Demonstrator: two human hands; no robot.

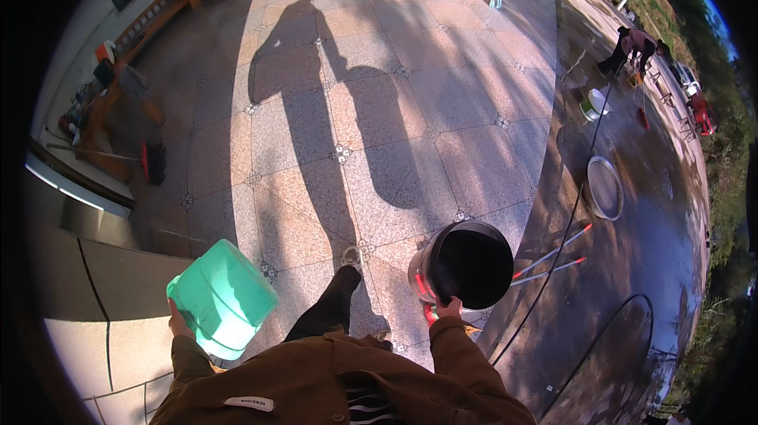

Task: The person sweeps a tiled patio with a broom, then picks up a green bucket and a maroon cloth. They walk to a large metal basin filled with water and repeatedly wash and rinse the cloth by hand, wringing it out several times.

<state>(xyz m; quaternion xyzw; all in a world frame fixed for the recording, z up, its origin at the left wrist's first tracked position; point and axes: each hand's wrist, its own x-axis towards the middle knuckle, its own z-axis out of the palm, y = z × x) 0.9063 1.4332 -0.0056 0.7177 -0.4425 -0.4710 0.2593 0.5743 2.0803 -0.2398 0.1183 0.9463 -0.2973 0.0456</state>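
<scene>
At the lower left, my left hand (179, 319) grips the edge of a green plastic bucket (228, 300), which is tilted with its outside towards me. My right hand (450, 308) holds the rim of a black bucket (419, 271) whose dark opening faces up and to the right. Something red and green shows beside the fingers of that hand; what it is I cannot tell. The two buckets are apart, one on each side of my body. Below them show my brown jacket and one dark trouser leg, with a shoe on the tiled floor (391, 170).
A wooden bench (148, 19) and a red broom (153, 162) stand at the left. On the wet ground to the right are a black hose (568, 229), a round sieve-like pan (604, 188), two poles (551, 274) and a white-green bucket (594, 105). A person (636, 46) bends over farther off.
</scene>
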